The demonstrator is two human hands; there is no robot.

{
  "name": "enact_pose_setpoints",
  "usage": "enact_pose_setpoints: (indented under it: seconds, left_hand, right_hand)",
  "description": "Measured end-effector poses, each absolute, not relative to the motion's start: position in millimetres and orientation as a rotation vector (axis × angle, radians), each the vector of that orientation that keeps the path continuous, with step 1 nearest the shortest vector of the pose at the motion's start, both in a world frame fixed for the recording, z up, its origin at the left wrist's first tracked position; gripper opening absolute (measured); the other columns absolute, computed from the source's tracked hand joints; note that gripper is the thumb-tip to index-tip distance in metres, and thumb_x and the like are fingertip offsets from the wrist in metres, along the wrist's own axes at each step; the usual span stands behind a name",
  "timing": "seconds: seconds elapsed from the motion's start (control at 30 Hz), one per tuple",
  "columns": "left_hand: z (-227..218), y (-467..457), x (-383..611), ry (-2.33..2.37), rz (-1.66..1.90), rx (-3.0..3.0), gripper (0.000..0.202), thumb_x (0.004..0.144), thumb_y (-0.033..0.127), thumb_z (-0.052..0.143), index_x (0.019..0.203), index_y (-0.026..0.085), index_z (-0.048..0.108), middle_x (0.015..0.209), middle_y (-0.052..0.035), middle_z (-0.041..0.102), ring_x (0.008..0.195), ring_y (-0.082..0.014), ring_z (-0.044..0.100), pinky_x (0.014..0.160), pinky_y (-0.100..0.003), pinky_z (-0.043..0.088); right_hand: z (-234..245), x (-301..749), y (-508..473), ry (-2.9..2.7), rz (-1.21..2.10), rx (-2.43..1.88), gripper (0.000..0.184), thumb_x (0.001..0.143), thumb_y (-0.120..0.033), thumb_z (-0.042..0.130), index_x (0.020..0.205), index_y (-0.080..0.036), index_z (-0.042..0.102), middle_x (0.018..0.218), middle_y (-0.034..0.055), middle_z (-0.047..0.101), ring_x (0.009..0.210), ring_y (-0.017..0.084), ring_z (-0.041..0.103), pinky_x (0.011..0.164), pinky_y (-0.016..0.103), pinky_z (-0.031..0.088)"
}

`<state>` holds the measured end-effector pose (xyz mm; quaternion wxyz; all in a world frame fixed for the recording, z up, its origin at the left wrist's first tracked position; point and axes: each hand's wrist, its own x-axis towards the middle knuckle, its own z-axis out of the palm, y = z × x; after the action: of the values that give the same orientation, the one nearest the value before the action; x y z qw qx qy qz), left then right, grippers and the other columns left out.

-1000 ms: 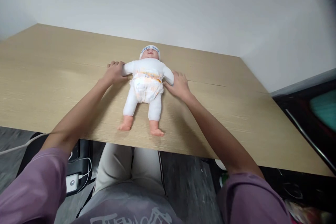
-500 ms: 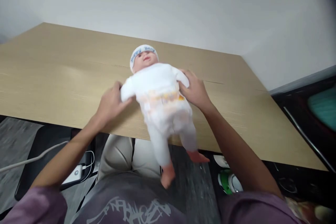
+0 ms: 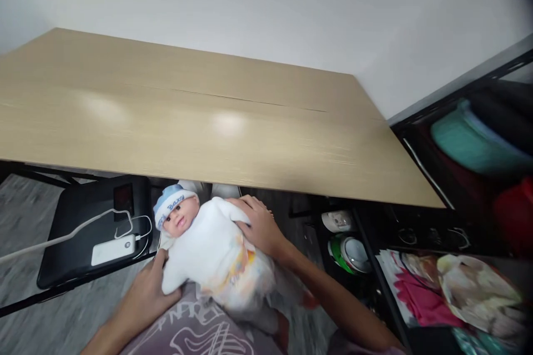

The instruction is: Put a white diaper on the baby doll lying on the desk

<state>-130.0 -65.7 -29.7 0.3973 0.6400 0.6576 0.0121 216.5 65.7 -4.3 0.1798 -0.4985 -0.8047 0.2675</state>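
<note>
A baby doll [image 3: 212, 255] in white clothes, a printed diaper and a white cap with a blue band lies on my lap, below the front edge of the wooden table [image 3: 187, 116]. My left hand [image 3: 147, 291] grips the doll's arm and side from the left. My right hand [image 3: 258, 224] rests with fingers curled over the doll's chest and shoulder. The doll's legs are blurred by motion.
A black stand [image 3: 79, 244] to my left carries a white power bank [image 3: 113, 249] with a white cable. Under the table at right sit bowls [image 3: 350, 249]. A dark shelf unit [image 3: 470, 177] at right holds teal and red cloth items and bags.
The doll lay flat on the table, was lifted off by both hands, and is now down on my lap. My view has tilted down and to the right.
</note>
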Motion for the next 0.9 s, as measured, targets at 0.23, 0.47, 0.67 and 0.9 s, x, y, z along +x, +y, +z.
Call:
enact_pose_setpoints:
  seconds: [0.23,0.47,0.67,0.9]
  left_hand:
    - [-26,-41,-125,1.536,-0.086,1.788,0.053,0.103,0.061,0.053,0.139,0.023,0.057,0.113,-0.0163,0.083,0.103,-0.041,0.081,0.088,-0.047,0.058]
    - [9,-34,-118,1.496,-0.492,2.198,0.07,0.103,0.052,0.067,0.154,0.004,0.066,0.15,-0.0336,0.071,0.138,-0.0563,0.066,0.115,-0.071,0.05]
    - [20,20,-63,0.956,-0.035,2.418,0.054,0.115,0.047,0.062,0.164,0.023,0.06,0.163,-0.0203,0.064,0.147,-0.0411,0.061,0.121,-0.057,0.05]
    - [-24,63,-30,0.569,0.244,2.331,0.03,0.118,0.042,0.059,0.14,0.025,0.071,0.134,-0.0121,0.072,0.12,-0.0303,0.065,0.107,-0.045,0.05]
  right_hand:
    - [-102,224,88,-2.056,1.039,-1.445,0.04,0.095,-0.021,0.074,0.133,-0.032,0.082,0.133,0.0062,0.078,0.129,0.029,0.071,0.12,0.047,0.056]
    - [-92,253,47,-1.861,1.243,-1.398,0.033,0.109,-0.053,0.063,0.109,-0.028,0.084,0.115,0.0074,0.084,0.115,0.029,0.078,0.11,0.049,0.06]
    - [-85,250,32,-1.787,1.284,-1.387,0.034,0.108,-0.054,0.065,0.102,-0.027,0.084,0.106,0.0072,0.087,0.101,0.03,0.081,0.096,0.046,0.062]
    - [-126,254,44,-1.738,1.187,-1.399,0.028,0.105,-0.045,0.066,0.104,-0.023,0.083,0.101,0.0072,0.086,0.093,0.024,0.079,0.09,0.038,0.06]
